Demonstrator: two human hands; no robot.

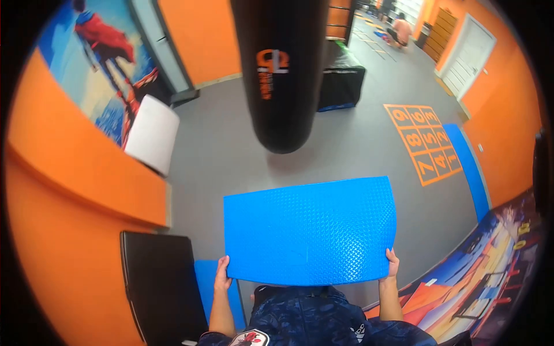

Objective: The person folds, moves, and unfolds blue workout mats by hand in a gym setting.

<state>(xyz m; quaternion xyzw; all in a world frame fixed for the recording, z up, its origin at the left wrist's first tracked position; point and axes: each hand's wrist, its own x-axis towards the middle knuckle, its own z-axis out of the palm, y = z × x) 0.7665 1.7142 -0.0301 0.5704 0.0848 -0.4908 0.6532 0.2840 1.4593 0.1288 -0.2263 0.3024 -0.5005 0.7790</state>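
Observation:
A blue textured foam mat (306, 230) is held out flat in front of my body, between both hands. On its left edge, near the close corner, my left hand (223, 273) is closed with the thumb on top. My right hand (392, 264) grips the opposite edge the same way, its other fingers hidden under the mat. The near edge of the mat covers part of my dark patterned clothing (306, 314).
A black punching bag (283, 75) hangs just beyond the mat. A black padded board (158, 282) and another blue mat (213, 288) lie at left. A white board (153, 132) leans on the wall. Orange number squares (424, 141) mark the floor. A person (400, 30) crouches far back.

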